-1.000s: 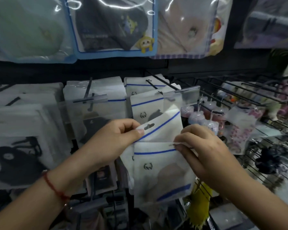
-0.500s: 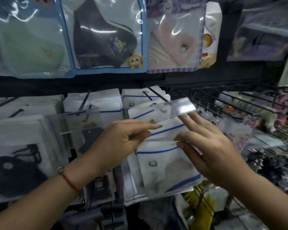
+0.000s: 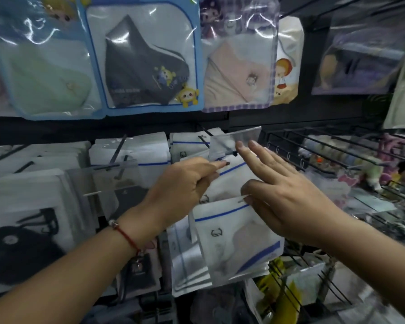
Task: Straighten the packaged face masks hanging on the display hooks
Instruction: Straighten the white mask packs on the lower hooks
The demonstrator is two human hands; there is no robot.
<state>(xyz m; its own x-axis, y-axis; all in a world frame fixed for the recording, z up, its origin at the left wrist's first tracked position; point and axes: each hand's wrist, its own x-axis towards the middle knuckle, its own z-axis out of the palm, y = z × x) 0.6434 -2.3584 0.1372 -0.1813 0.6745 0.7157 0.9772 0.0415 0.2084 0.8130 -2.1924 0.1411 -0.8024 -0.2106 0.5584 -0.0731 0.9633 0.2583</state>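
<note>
The left hand [image 3: 185, 183] pinches the upper white mask packet [image 3: 232, 181] at the hook [image 3: 216, 148]. The right hand [image 3: 288, 195] pins the front packet [image 3: 232, 239] with its thumb, fingers straight. That light grip could let the front packet slide off its hook, or twist the stack. Each frosted packet seems to hold one folded mask, though blur hides detail.

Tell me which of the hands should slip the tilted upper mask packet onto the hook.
Left, probably. The left hand already pinches the tilted packet at its top, fingertips near the hook. The right hand has its fingers spread, only its thumb on the lower packet.
</note>
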